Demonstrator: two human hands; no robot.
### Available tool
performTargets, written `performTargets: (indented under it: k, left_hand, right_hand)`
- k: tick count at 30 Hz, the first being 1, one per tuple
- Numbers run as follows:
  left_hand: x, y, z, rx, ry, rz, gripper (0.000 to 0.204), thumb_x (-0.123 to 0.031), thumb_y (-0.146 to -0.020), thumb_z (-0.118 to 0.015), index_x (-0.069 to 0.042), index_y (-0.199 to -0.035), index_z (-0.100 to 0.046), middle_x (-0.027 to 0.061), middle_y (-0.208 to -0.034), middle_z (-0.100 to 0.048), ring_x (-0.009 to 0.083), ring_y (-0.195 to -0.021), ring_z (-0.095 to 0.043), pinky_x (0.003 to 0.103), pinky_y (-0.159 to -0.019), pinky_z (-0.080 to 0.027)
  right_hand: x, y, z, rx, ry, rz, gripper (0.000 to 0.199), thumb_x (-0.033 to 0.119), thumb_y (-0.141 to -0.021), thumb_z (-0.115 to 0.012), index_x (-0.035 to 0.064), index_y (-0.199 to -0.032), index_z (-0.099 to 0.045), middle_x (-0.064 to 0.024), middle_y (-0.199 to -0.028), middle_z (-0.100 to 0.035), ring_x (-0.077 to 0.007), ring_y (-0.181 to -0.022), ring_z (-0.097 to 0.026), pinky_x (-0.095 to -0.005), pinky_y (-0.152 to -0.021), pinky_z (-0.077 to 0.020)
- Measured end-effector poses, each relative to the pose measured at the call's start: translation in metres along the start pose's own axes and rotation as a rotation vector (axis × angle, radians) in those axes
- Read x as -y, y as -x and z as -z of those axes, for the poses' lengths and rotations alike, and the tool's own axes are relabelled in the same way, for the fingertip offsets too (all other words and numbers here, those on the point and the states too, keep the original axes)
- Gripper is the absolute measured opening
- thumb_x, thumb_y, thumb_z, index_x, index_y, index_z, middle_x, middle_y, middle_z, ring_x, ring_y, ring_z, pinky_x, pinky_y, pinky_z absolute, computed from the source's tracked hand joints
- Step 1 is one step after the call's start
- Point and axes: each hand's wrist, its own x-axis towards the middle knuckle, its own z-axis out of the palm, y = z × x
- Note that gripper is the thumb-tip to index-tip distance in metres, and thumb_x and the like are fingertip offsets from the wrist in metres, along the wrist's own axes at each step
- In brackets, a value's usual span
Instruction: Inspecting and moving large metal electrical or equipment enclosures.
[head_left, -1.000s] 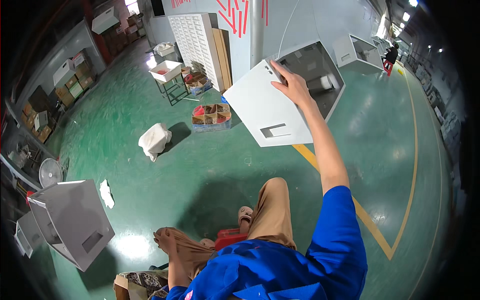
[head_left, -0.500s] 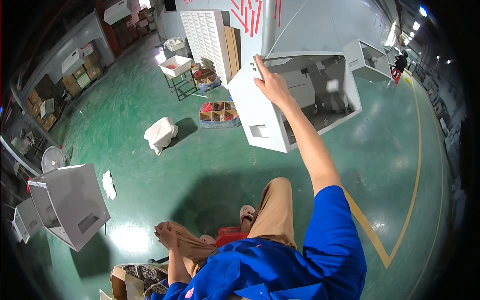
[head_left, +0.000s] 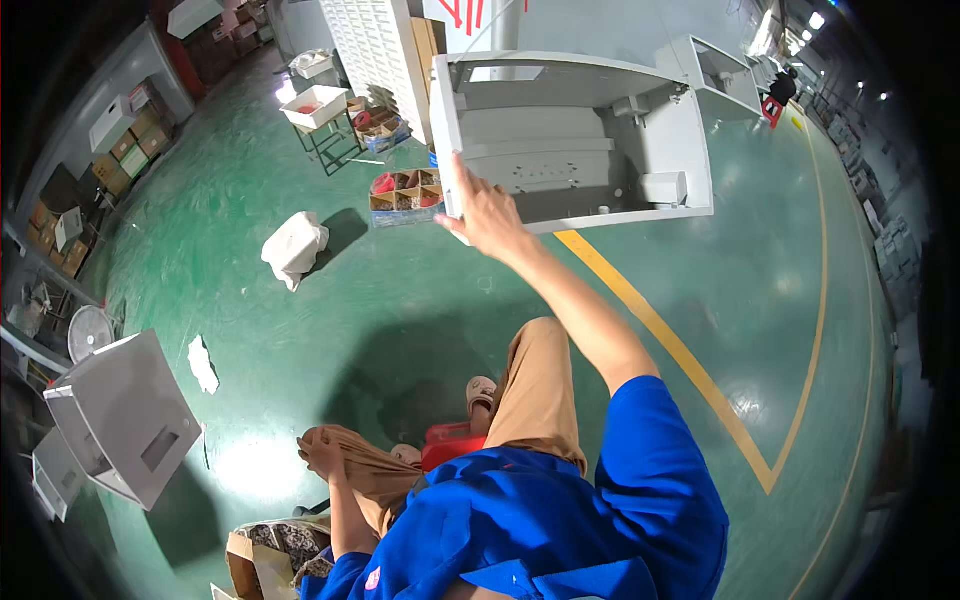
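Note:
A white box-shaped metal cabinet (head_left: 570, 215) is in front of me, its open side facing me and its grey inside in view. My right hand (head_left: 490, 218) grips its lower left edge, with the index finger stretched up along the rim and the thumb on the outer side. Brackets and small holes show on the cabinet's inner walls. What bears the cabinet from below cannot be seen. My left hand (head_left: 322, 453) rests on my left knee, fingers laid over the trouser cloth, holding nothing.
A cloth-covered stool-like thing (head_left: 295, 248) stands ahead left, near a divided box of small parts (head_left: 405, 217). Behind is a white tray (head_left: 315, 107) on a stand. Another cabinet (head_left: 125, 420) is at left, one more (head_left: 712, 80) at far right. An open carton (head_left: 245, 565) sits by my left side.
The cabinet has swung round so its open side faces me more squarely. My right hand has moved from its upper edge to the lower left edge. My left hand stays on the knee.

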Motion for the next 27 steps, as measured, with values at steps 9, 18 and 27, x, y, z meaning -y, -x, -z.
performTargets:
  k: [9,18,27]
  left_hand:
    - [0.005,-0.004,0.002,0.019,-0.008,0.011,0.030,-0.035,-0.080,-0.049,-0.026,-0.108,-0.056,0.0147,-0.134,-0.024,0.0398,-0.121,-0.025,0.055,-0.089,-0.033]
    - [0.004,-0.005,0.000,-0.006,-0.007,-0.020,0.031,-0.035,-0.080,-0.049,-0.025,-0.108,-0.055,0.0145,-0.134,-0.025,0.0398,-0.119,-0.027,0.057,-0.085,-0.035]
    - [0.006,-0.007,0.001,0.010,-0.006,-0.007,0.031,-0.037,-0.081,-0.048,-0.024,-0.109,-0.055,0.0159,-0.134,-0.026,0.0397,-0.120,-0.026,0.057,-0.087,-0.034]
  right_hand:
    - [-0.028,0.040,-0.018,-0.155,0.220,0.080,0.081,0.049,-0.073,-0.054,0.0058,-0.133,-0.019,-0.0156,-0.135,-0.025,-0.0288,-0.126,-0.022,-0.0487,-0.100,-0.0178]
    - [-0.106,0.088,0.025,-0.207,0.384,-0.149,0.078,0.047,-0.075,-0.053,0.0037,-0.132,-0.022,-0.0150,-0.135,-0.025,-0.0289,-0.127,-0.019,-0.0458,-0.103,-0.0122]
    - [-0.163,0.135,0.054,-0.348,0.446,-0.258,0.068,0.035,-0.079,-0.053,0.0009,-0.130,-0.026,-0.0155,-0.130,-0.034,-0.0286,-0.123,-0.028,-0.0415,-0.101,-0.0192]
